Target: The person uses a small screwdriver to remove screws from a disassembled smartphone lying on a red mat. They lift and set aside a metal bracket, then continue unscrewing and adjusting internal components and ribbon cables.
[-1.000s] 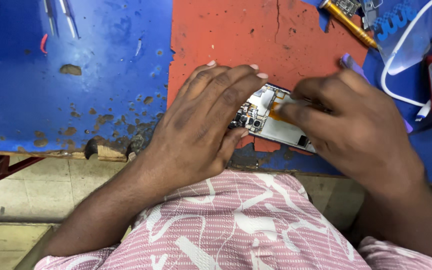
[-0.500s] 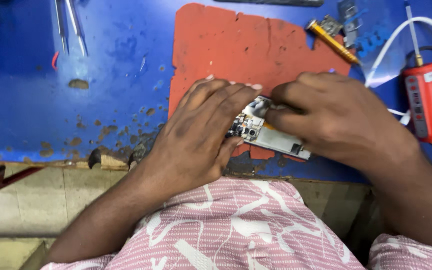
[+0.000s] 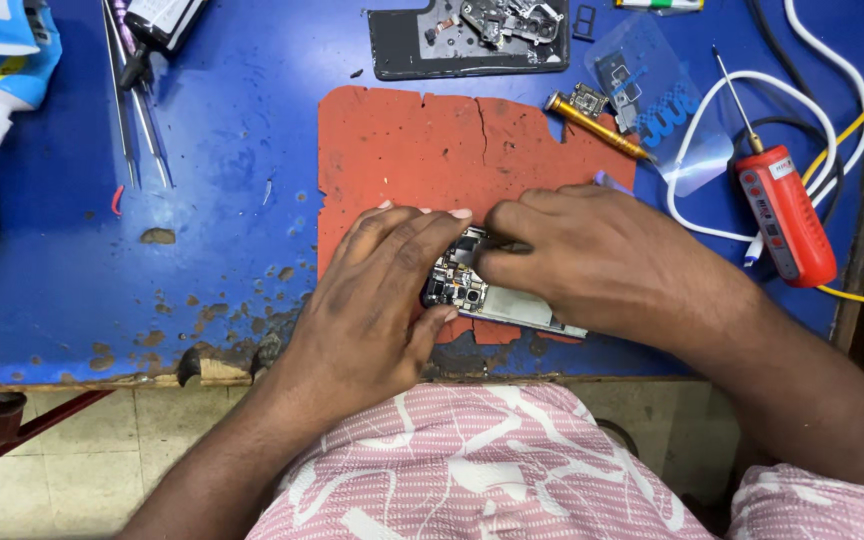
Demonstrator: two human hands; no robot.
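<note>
An opened phone (image 3: 492, 297) with its circuit boards bare lies on a worn red mat (image 3: 422, 150), near the front edge of the blue bench. My left hand (image 3: 372, 300) lies over its left end, fingers flat on top, thumb under the near side. My right hand (image 3: 592, 262) covers the right part, its fingertips pinched together on the board near the phone's top edge. Whether a tool sits in those fingers is hidden.
A phone back cover (image 3: 472, 38) with loose parts lies at the far edge. A gold screwdriver (image 3: 592, 122), a red electric screwdriver (image 3: 782, 210), white and yellow cables, a clear plastic sheet (image 3: 662, 100), tweezers (image 3: 132, 100) and a glue bottle (image 3: 7, 75) lie around the mat.
The view has tilted so more of the bench's far side shows. Both hands have stayed on the phone, with my right hand's fingers drawn closer to the left hand.
</note>
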